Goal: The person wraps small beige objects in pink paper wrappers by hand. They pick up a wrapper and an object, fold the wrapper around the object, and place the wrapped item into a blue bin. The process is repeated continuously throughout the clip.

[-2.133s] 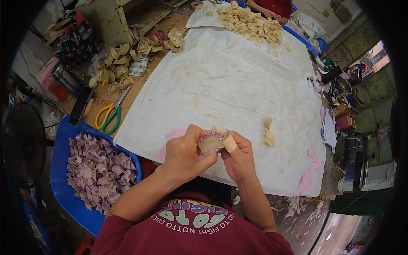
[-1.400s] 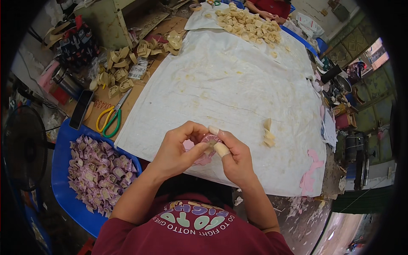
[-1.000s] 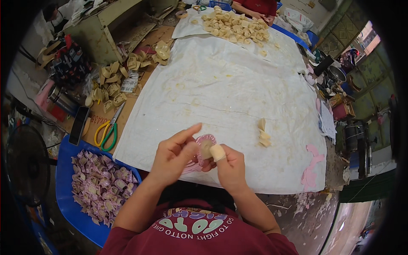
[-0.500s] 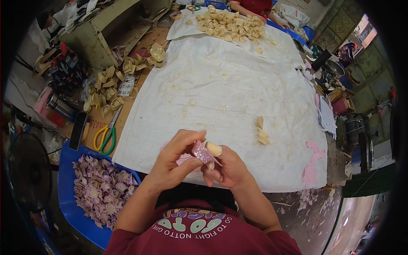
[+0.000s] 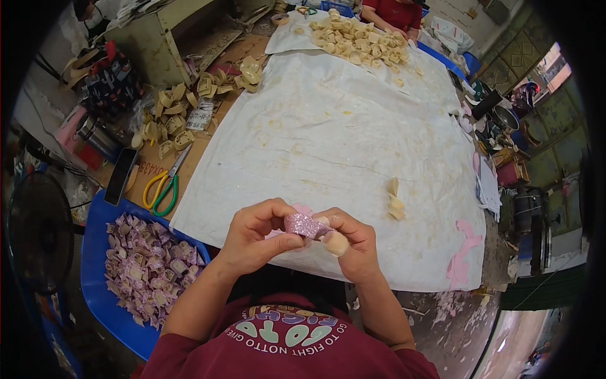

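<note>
Gripping a small, glittery pink piece point(image 5: 305, 225) between them, two bare hands work above the near edge of a white cloth point(image 5: 284, 126) spread over the surface. The left hand point(image 5: 260, 237) pinches the piece from one side, its thumb along the lower edge and its fingers curled behind. The right hand point(image 5: 358, 246) grasps the opposite end, a pale covering point(image 5: 336, 244) wrapped around its thumb. Pink scraps point(image 5: 303, 208) lie on the cloth just beyond and beneath the held piece.

To the right of the hands, a short row of beige pieces point(image 5: 395, 199) rests on the cloth, apart from the fingers. Farther right, a ragged pink strip point(image 5: 466, 252) lies near the cloth's edge. At lower left, a blue bin point(image 5: 95, 259) holds a heap of glittery pink pieces point(image 5: 148, 268).

Above the bin, scissors with one yellow and one green handle point(image 5: 166, 186) lie on brown cardboard point(image 5: 214, 126), with a dark phone point(image 5: 121, 177) to their left. Curved beige parts point(image 5: 173, 123) cluster beyond them. At the far end of the surface, a large pile of beige pieces point(image 5: 363, 41) sits before a person in a red top point(image 5: 391, 16), only partly in view.
</note>
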{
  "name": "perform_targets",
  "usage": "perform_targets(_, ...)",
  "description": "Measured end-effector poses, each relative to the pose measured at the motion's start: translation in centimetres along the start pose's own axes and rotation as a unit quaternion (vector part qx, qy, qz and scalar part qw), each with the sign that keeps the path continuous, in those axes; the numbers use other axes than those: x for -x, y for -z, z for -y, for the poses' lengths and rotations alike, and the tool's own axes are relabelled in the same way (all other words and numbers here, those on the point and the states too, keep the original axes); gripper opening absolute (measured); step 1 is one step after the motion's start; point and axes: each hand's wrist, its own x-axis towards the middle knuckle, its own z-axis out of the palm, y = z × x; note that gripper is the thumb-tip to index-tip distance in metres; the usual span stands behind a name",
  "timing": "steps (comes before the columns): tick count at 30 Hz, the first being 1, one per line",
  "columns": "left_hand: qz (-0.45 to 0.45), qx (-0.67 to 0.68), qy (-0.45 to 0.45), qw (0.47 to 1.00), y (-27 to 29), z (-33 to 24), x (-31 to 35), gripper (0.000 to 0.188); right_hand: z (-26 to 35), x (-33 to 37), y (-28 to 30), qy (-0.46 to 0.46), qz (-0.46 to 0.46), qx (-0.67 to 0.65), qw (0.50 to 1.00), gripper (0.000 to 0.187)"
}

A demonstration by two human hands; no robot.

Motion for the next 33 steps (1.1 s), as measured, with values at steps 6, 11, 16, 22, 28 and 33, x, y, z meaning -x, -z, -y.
perform_targets(6,-0.045,0.058,-0.010,0.997,-0.6,0.8,0.6,0.018,-0.3,0.0,-1.3,0.029,-0.052,0.050,0.997,0.009)
perform_targets(11,-0.096,0.025,0.002,0.995,-0.8,1.4,1.1,0.017,-1.4,-0.4,-1.5,-0.041,-0.075,0.107,0.991,0.009)
perform_targets(16,-0.122,-0.114,-0.041,0.985,0.8,1.7,2.4,0.022,-3.4,-0.6,-1.2,-0.066,-0.048,0.273,0.959,0.013)
perform_targets(22,-0.392,-0.501,-0.041,0.771,11.7,-2.5,10.7,0.035,-6.0,1.3,0.5,-0.073,-0.106,0.310,0.942,0.023)
perform_targets(28,-0.508,-0.668,-0.021,0.543,13.4,-5.1,15.9,0.051,-6.9,0.5,-0.3,0.004,-0.037,0.412,0.910,0.022)
perform_targets(33,-0.268,-0.575,-0.082,0.768,6.0,1.7,10.6,0.037,-9.1,-1.7,-1.7,0.057,0.022,0.541,0.839,0.015)
